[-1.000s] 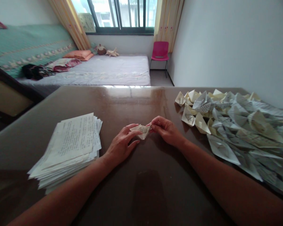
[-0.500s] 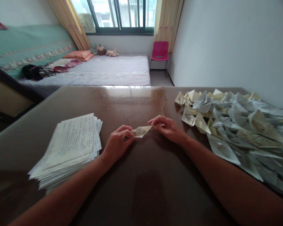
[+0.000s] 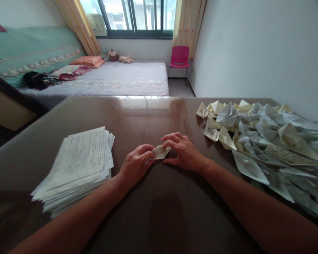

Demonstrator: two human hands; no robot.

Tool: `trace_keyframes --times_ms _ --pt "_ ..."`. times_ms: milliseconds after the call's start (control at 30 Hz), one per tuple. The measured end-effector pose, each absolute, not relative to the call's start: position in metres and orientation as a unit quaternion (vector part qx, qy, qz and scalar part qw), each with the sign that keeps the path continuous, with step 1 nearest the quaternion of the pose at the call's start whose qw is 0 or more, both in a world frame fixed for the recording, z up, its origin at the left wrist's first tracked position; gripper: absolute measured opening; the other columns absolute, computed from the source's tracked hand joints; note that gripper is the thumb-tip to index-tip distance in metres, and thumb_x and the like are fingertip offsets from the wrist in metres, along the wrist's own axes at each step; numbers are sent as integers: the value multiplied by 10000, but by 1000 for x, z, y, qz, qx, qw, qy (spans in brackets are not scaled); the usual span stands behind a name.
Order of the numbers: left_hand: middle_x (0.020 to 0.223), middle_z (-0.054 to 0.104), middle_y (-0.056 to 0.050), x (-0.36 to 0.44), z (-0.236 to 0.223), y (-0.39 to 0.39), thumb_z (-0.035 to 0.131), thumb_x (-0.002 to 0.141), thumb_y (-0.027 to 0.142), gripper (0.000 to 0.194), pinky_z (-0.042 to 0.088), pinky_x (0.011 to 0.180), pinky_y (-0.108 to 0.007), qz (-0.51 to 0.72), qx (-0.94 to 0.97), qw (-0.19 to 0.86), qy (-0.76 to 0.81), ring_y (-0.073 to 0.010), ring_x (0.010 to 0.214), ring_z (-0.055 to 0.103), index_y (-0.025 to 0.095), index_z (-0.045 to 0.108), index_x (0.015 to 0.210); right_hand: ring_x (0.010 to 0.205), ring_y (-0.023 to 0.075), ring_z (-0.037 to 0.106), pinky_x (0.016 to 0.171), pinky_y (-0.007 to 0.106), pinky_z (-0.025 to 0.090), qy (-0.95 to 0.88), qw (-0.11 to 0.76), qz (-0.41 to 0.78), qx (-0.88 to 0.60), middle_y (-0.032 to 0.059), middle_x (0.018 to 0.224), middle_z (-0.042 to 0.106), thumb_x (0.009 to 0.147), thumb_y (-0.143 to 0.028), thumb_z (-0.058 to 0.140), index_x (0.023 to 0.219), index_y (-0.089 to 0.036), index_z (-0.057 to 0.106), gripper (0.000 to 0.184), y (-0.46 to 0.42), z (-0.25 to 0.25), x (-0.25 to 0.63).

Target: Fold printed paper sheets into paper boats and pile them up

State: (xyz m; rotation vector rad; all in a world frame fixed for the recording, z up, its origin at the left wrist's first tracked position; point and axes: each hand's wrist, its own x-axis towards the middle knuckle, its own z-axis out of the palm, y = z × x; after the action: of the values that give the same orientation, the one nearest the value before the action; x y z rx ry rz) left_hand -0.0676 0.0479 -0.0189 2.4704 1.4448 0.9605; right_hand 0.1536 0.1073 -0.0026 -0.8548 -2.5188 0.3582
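Observation:
A small folded piece of printed paper (image 3: 160, 152) lies on the dark brown table (image 3: 153, 116) between my hands. My left hand (image 3: 135, 165) pinches its left end with curled fingers. My right hand (image 3: 182, 152) rests on its right end, fingers pressed down on the paper against the table. A stack of printed sheets (image 3: 79, 164) lies to the left of my left hand. A big heap of folded paper boats (image 3: 265, 141) covers the table's right side.
Beyond the table's far edge stand a bed with a grey mattress (image 3: 116, 79), a pink chair (image 3: 179, 58) and a window (image 3: 137, 16). A white wall (image 3: 254, 46) runs along the right. A dark piece of furniture (image 3: 7, 109) sits at the left.
My hands have come closer together and lowered the folded paper onto the table. The right hand has shifted left and now presses on the paper.

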Motion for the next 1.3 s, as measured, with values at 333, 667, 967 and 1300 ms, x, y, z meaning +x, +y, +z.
trace_keyframes --times_ms 333,667,967,1300 --pt "1062 642 -45 -68 -23 47 590 862 207 56 507 824 -286 302 824 50 477 -169 940 632 199 642 843 1180 235 474 934 405 378 -910 240 186 -282 40 1282 568 736 -359 739 979 -252 574 313 110 -6 154" --pt "963 683 -33 -64 -19 49 631 842 266 85 519 761 -278 312 811 57 492 -167 859 651 199 656 794 1074 226 551 883 378 396 -923 221 164 -270 46 1151 662 754 -440 723 978 -236 647 312 108 -7 153" --pt "858 695 -17 -64 -16 52 628 844 330 235 492 707 -248 333 779 111 520 -140 765 644 193 624 653 897 176 627 822 327 472 -864 266 280 -324 17 931 737 836 -292 653 837 -247 734 93 115 -12 153" --pt "638 624 35 -65 -18 53 677 780 394 243 391 523 -202 316 722 150 596 -97 547 545 176 603 704 739 153 641 718 272 473 -814 254 367 -372 20 795 717 764 -225 702 742 -185 696 47 115 -7 154"
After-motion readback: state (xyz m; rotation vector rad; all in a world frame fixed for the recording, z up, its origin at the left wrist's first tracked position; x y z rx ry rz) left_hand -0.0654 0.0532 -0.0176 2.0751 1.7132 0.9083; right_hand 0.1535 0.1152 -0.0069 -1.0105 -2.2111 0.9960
